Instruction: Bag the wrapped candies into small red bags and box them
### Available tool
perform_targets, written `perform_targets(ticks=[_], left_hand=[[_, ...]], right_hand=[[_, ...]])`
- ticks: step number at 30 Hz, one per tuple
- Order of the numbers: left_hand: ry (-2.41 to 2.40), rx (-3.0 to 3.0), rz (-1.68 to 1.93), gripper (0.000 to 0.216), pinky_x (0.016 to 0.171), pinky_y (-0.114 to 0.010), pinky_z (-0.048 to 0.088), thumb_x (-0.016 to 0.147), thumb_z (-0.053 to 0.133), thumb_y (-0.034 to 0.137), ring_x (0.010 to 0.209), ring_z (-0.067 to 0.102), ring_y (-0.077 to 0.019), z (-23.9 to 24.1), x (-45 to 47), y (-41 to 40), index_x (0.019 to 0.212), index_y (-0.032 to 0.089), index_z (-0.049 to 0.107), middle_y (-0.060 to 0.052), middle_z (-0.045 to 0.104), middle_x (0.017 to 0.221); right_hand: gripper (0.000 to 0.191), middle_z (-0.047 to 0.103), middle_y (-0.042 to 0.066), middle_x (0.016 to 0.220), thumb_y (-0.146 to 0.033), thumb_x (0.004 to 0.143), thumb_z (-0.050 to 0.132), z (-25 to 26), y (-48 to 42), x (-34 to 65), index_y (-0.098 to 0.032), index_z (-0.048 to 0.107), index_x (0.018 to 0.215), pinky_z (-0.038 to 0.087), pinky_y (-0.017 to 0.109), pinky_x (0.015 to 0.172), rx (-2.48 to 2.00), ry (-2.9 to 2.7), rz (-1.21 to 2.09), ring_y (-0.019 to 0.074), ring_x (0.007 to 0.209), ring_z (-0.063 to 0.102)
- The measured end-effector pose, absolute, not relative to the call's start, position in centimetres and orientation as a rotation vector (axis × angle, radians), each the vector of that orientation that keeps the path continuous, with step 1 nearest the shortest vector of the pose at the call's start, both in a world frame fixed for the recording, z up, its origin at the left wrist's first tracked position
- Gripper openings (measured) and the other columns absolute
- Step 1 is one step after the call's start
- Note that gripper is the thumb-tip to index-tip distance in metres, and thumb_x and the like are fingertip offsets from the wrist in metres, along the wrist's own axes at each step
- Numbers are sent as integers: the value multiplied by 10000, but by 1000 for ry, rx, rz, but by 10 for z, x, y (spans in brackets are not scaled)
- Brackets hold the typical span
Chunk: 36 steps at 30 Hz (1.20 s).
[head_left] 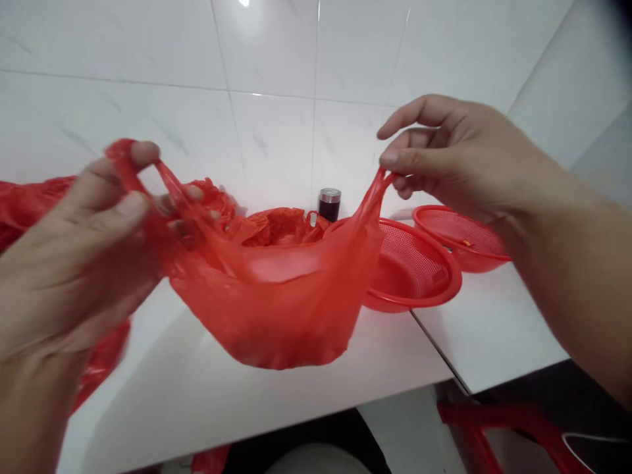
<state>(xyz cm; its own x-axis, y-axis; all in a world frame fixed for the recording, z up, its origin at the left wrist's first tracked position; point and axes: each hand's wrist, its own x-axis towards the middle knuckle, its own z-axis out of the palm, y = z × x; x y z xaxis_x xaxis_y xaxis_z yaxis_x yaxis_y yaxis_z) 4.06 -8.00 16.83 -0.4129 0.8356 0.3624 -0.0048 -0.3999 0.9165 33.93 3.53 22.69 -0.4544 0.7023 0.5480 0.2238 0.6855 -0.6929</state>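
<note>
A red plastic bag (286, 316) hangs above the white table, stretched between my two hands by its handles. Its lower part sags with something inside that I cannot make out. My left hand (103, 230) has one handle looped over the index finger, with the thumb beside it. At the other side my right hand (439, 145) pinches the second handle between thumb and fingers, its index finger raised. Behind the bag, a red mesh basket (415, 263) is partly covered by it.
Another red mesh basket (459, 230) stands at the right with a small bit inside. Crumpled red bags (271, 227) lie along the tiled wall, near a dark jar with a silver lid (329, 204). More red plastic (29, 204) is at the left. A red chair (494, 415) stands below the table (385, 368).
</note>
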Motion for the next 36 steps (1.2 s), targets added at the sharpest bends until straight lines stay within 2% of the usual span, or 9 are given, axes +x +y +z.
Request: perform_targets(ticks=[6,8,11,16,20,24,27,31,36], left_hand=[[1288,1546,1485,639,588,-145,469,856,594,218,535,622,-40,174,56,-76,1446,231,350,126,557,593],[1513,1657,1271,603,507,-96,402,832,602,330,520,577,-35,177,68,-70,1374,119,443,126,509,543],[1675,1728,1015,437,415,-88,323,831,550,444,453,474,-30,179,79,-55,943,43,681,99,420,468],[1423,1447,1084,327,404,-123,307,848,565,457,416,292,-27,164,61,-35,750,150,622,88,340,521],[1355,1292,1091,361,396,-144,311,874,548,475,397,224,-35,146,47,-30,684,167,538,98,256,493],[1280,1263,1046,366,467,-219,441,896,508,498,401,378,-72,135,45,-30,746,173,581,51,436,460],[1215,1359,1048,314,552,-267,495,882,544,454,554,570,-138,133,38,-29,790,172,646,-37,634,651],[1218,1660,879,175,712,-307,517,836,622,360,716,615,-175,135,28,-33,785,210,694,-20,634,694],[1463,1890,760,80,586,-247,469,780,578,173,618,573,-128,126,34,-34,784,231,633,35,632,732]], right_hand=[[201,573,-46,701,-170,834,656,230,28,287,-189,558,1008,502,206,582,-468,-2147,804,83,621,590],[179,571,-55,686,-157,835,637,231,22,259,-188,544,985,506,208,592,-360,-2247,862,79,619,584],[144,568,-74,715,-169,857,583,229,17,222,-223,528,979,516,216,646,-195,-2344,902,74,655,569],[138,610,-23,998,-212,830,614,195,38,202,-218,560,957,506,258,836,-145,-2211,828,119,946,581],[124,616,-2,845,-256,854,590,153,61,214,-190,564,956,513,291,679,-293,-2264,1055,132,746,604],[65,567,-25,801,-249,886,557,132,48,224,-204,527,922,498,275,673,-300,-2030,1049,105,717,570],[100,583,-22,834,-212,873,595,128,20,231,-213,535,953,513,271,723,-153,-1938,1033,107,775,586],[149,630,0,924,-217,876,610,120,4,233,-225,573,1020,508,304,826,-93,-1991,921,131,884,606],[281,622,27,1115,-328,978,405,85,35,207,-256,520,1224,459,344,923,-422,-1924,1156,151,1048,572]])
